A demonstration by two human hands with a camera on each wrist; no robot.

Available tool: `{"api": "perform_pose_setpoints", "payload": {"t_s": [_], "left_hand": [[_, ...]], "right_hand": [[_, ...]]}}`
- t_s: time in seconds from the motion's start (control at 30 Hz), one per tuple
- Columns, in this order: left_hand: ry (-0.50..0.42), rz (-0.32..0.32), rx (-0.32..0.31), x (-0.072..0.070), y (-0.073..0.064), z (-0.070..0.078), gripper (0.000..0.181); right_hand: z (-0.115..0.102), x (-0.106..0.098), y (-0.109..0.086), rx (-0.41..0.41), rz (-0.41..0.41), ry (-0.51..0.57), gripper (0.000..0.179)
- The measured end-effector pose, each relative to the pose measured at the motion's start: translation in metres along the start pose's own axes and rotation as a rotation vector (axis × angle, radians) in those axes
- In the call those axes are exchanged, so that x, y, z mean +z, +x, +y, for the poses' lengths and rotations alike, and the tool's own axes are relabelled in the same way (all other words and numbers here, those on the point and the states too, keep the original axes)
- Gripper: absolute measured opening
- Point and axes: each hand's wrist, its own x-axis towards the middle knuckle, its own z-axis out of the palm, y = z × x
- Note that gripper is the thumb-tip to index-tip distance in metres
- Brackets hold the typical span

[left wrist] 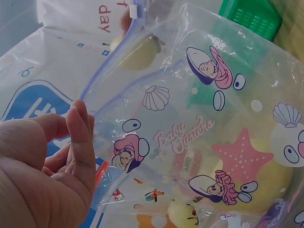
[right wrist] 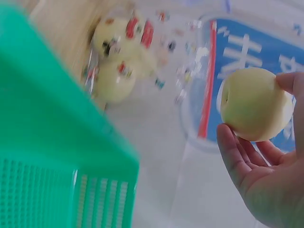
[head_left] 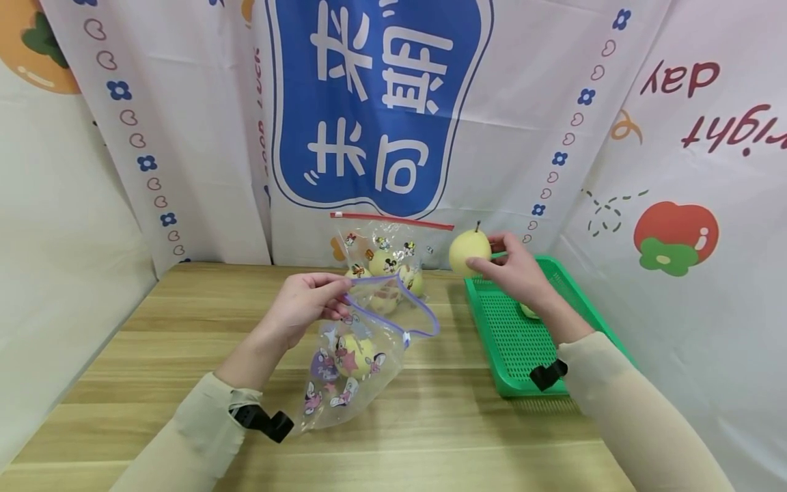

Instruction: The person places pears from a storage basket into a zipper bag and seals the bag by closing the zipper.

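My left hand (head_left: pixel 310 304) pinches the rim of a clear zip bag (head_left: pixel 384 365) with a purple seal and pink cartoon prints; its mouth gapes open. Inside that bag lies one pale yellow pear (head_left: pixel 354 357), seen through the plastic. Up and to the right, my right hand (head_left: pixel 513 266) grips another pear (head_left: pixel 468 253), stem upward, above the near-left part of the basket's far end. In the right wrist view, the fingers and thumb hold this pear (right wrist: pixel 256 104) from its sides. The left wrist view shows the bag (left wrist: pixel 190 118) hanging from the pinching fingers.
A second zip bag (head_left: pixel 393 224) with a red seal stands behind, holding several pears. On the right is a green plastic basket (head_left: pixel 501 342) with a pear (head_left: pixel 529 311) partly hidden by my right arm. A printed cloth (head_left: pixel 381 198) hangs behind the wooden table (head_left: pixel 184 328).
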Motion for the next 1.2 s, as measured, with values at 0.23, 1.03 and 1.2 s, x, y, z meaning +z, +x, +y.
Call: {"api": "perform_pose_setpoints", "payload": {"t_s": [0.23, 1.03, 1.2], "left_hand": [[-0.004, 0.002, -0.001, 0.000, 0.001, 0.001, 0.042], [0.002, 0.017, 0.033, 0.005, 0.002, 0.005, 0.038], [-0.008, 0.026, 0.041, 0.006, 0.002, 0.010, 0.037]], "right_hand": [[-0.031, 0.022, -0.011, -0.109, -0.067, 0.022, 0.068], [-0.070, 0.095, -0.026, -0.255, -0.380, -0.095, 0.050], [-0.072, 0.102, -0.024, -0.230, -0.379, -0.147, 0.049]]}}
